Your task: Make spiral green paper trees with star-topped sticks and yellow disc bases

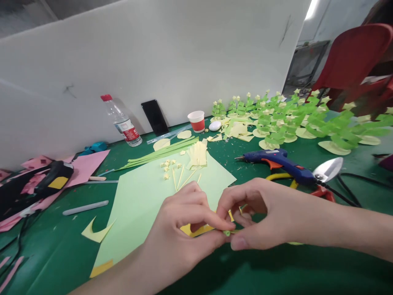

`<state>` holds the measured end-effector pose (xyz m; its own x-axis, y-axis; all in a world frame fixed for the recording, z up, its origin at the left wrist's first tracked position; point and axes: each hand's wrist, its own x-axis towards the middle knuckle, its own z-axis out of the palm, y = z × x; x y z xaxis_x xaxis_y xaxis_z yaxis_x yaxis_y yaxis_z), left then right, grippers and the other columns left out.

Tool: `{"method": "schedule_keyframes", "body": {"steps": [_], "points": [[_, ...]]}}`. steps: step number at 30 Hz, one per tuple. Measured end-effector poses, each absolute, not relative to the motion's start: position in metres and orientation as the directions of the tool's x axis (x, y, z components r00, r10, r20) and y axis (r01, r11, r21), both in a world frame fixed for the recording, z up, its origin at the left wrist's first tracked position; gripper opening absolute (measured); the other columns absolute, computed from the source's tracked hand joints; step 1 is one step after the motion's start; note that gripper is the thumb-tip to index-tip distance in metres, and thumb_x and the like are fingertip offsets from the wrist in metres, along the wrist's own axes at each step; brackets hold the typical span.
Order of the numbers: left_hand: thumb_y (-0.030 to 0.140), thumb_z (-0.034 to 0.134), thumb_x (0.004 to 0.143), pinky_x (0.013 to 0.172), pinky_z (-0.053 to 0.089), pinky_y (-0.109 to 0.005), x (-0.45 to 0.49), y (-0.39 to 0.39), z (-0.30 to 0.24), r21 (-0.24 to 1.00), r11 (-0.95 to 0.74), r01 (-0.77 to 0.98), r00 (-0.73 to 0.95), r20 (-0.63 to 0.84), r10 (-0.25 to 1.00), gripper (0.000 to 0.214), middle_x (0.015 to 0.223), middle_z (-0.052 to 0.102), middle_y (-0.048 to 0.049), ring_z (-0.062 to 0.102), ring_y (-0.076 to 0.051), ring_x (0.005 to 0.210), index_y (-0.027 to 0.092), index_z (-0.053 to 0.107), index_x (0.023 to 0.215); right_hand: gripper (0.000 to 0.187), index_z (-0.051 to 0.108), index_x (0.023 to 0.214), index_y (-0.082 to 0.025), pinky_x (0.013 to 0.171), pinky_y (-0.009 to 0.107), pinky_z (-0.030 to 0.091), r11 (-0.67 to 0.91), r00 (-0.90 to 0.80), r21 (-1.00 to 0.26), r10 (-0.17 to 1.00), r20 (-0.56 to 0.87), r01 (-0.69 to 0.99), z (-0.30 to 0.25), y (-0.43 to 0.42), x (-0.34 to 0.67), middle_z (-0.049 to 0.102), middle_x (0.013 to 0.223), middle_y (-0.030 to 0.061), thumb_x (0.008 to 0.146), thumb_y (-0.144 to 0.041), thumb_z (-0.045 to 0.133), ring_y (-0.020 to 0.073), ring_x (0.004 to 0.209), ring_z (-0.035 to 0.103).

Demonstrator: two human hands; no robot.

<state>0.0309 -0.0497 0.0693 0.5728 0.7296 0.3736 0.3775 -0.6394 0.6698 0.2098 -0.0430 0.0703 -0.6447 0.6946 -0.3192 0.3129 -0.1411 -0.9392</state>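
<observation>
My left hand (184, 223) and my right hand (260, 215) meet low in the middle, both pinched on a small rolled green paper piece (227, 232). A yellow paper scrap (196, 230) lies under the fingers. The hands hover over the near edge of a light green paper sheet (147, 200) lying on the green table (55, 262). Thin yellow sticks (179, 178) and tiny folded stars (168, 166) rest on the sheet's far part.
A blue glue gun (276, 159) and scissors (327, 172) lie to the right. Many green paper trees (291, 119) stand at the back right. A water bottle (121, 121), phone (155, 116), red cup (197, 121), green strips (159, 153), pink paper (86, 166) and a black glue gun (55, 176) sit left.
</observation>
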Motion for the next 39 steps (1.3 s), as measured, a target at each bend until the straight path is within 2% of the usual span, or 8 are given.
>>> {"method": "schedule_keyframes", "body": {"steps": [3, 10, 14, 17, 21, 26, 33, 39], "points": [[0.010, 0.069, 0.064, 0.052, 0.038, -0.023, 0.032, -0.050, 0.069, 0.716, -0.561, 0.415, 0.512, 0.326, 0.795, 0.017, 0.045, 0.042, 0.0059, 0.039, -0.008, 0.050, 0.018, 0.062, 0.051, 0.023, 0.063, 0.082, -0.020, 0.052, 0.020, 0.027, -0.088, -0.665, -0.940, 0.685, -0.297, 0.330, 0.069, -0.042, 0.211, 0.041, 0.060, -0.0063, 0.060, -0.024, 0.070, 0.0066, 0.057, 0.039], [0.010, 0.067, 0.063, 0.047, 0.034, -0.019, 0.036, -0.052, 0.063, 0.753, -0.520, 0.404, 0.505, 0.290, 0.813, 0.031, 0.047, 0.041, 0.0067, 0.037, -0.008, 0.050, 0.017, 0.042, 0.045, 0.016, 0.059, 0.073, -0.015, 0.051, 0.020, 0.028, -0.156, -0.617, -0.956, 0.735, -0.281, 0.249, 0.060, -0.049, 0.202, 0.047, 0.063, -0.0039, 0.065, -0.028, 0.064, 0.0067, 0.057, 0.037], [0.012, 0.069, 0.066, 0.047, 0.034, -0.019, 0.036, -0.051, 0.060, 0.668, -0.622, 0.408, 0.543, 0.370, 0.754, 0.023, 0.049, 0.043, 0.0055, 0.040, -0.008, 0.053, 0.016, 0.052, 0.051, 0.013, 0.057, 0.069, -0.014, 0.049, 0.019, 0.027, -0.165, -0.593, -0.952, 0.751, -0.290, 0.256, 0.062, -0.050, 0.200, 0.045, 0.059, -0.0051, 0.063, -0.024, 0.063, 0.0057, 0.054, 0.035], [0.015, 0.067, 0.071, 0.052, 0.037, -0.021, 0.032, -0.051, 0.061, 0.604, -0.707, 0.367, 0.613, 0.415, 0.672, 0.006, 0.053, 0.047, 0.0037, 0.041, -0.010, 0.058, 0.019, 0.064, 0.067, 0.009, 0.057, 0.068, -0.015, 0.049, 0.019, 0.027, -0.163, -0.597, -0.952, 0.748, -0.291, 0.260, 0.066, -0.047, 0.203, 0.045, 0.058, -0.0048, 0.064, -0.021, 0.060, 0.0059, 0.054, 0.037], [0.012, 0.058, 0.078, 0.060, 0.040, -0.022, 0.027, -0.052, 0.070, 0.569, -0.740, 0.357, 0.730, 0.324, 0.602, 0.015, 0.061, 0.050, 0.0020, 0.044, -0.012, 0.065, 0.021, 0.066, 0.088, 0.007, 0.058, 0.067, -0.015, 0.050, 0.020, 0.028, -0.101, -0.626, -0.932, 0.715, -0.311, 0.348, 0.073, -0.042, 0.209, 0.047, 0.059, -0.0040, 0.066, -0.022, 0.058, 0.0062, 0.055, 0.037], [0.008, 0.050, 0.082, 0.061, 0.040, -0.024, 0.029, -0.051, 0.075, 0.500, -0.801, 0.329, 0.821, 0.268, 0.504, 0.018, 0.059, 0.051, -0.0003, 0.042, -0.012, 0.061, 0.013, 0.066, 0.077, 0.005, 0.057, 0.067, -0.015, 0.048, 0.019, 0.026, -0.113, -0.655, -0.925, 0.674, -0.340, 0.364, 0.074, -0.044, 0.211, 0.042, 0.057, -0.0053, 0.067, -0.020, 0.058, 0.0055, 0.054, 0.035], [0.008, 0.069, 0.066, 0.053, 0.037, -0.020, 0.029, -0.053, 0.067, 0.620, -0.688, 0.377, 0.612, 0.391, 0.688, 0.009, 0.048, 0.048, 0.0045, 0.041, -0.008, 0.054, 0.015, 0.066, 0.061, 0.025, 0.061, 0.082, -0.019, 0.051, 0.019, 0.029, -0.075, -0.663, -0.915, 0.665, -0.343, 0.397, 0.071, -0.039, 0.215, 0.043, 0.060, -0.0057, 0.060, -0.027, 0.070, 0.0073, 0.058, 0.042], [0.003, 0.072, 0.059, 0.048, 0.033, -0.015, 0.034, -0.052, 0.064, 0.706, -0.601, 0.374, 0.559, 0.346, 0.753, 0.027, 0.049, 0.045, 0.0070, 0.040, -0.006, 0.055, 0.015, 0.050, 0.049, 0.012, 0.061, 0.071, -0.016, 0.051, 0.019, 0.028, -0.139, -0.633, -0.962, 0.729, -0.259, 0.233, 0.061, -0.048, 0.204, 0.046, 0.062, -0.0044, 0.064, -0.025, 0.064, 0.0067, 0.057, 0.037]]}}
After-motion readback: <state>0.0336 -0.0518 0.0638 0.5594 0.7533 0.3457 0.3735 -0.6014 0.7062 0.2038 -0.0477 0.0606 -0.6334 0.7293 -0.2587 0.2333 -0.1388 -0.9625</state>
